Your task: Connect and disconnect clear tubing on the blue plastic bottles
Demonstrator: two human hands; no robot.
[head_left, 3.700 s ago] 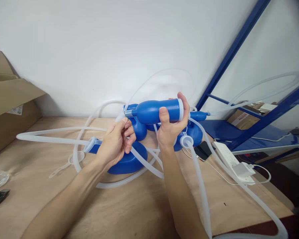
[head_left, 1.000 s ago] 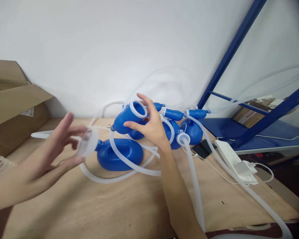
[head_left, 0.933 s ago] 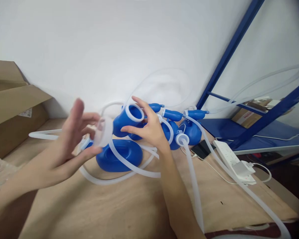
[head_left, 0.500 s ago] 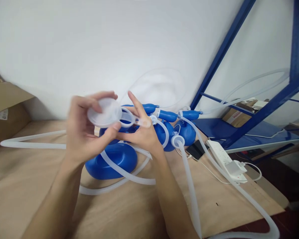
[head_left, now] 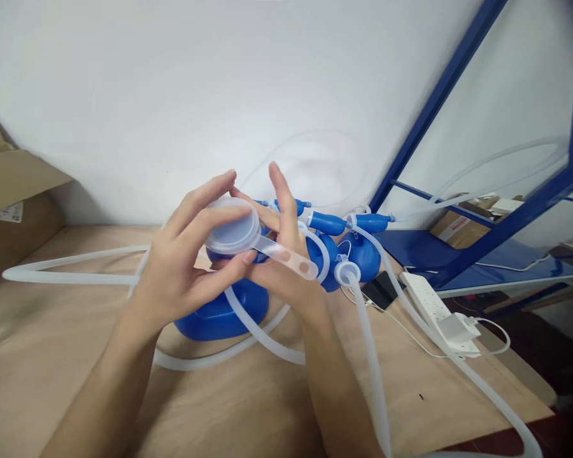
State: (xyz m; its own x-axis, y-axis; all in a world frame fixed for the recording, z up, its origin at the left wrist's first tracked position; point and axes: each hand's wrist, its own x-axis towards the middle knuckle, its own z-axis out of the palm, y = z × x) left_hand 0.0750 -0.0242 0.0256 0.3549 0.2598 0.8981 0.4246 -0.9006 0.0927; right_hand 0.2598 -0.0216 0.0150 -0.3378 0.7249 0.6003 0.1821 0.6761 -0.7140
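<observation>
A translucent round lid (head_left: 233, 229) with a strap that has holes in it is between my two hands, above the wooden table. My left hand (head_left: 191, 254) grips its left side, fingers on top and thumb at the lower edge. My right hand (head_left: 284, 254) is round the right side of the piece, index finger pointing up, with the strap lying across it. What sits beneath the lid is mostly hidden by my fingers. Below and behind my hands lies a blue rounded object (head_left: 224, 315), with a white hose (head_left: 262, 340) passing over it.
Several blue bulbs and grips (head_left: 327, 222) with white hoses lie behind my right hand. A black phone (head_left: 382, 291) and a white power strip (head_left: 434, 305) are at the right. A cardboard box (head_left: 23, 197) stands left, a blue metal rack (head_left: 439, 102) right.
The lid has moved right, onto the ring-shaped part that showed by my right hand. Both hands are closer together, and the strap now points down to the right.
</observation>
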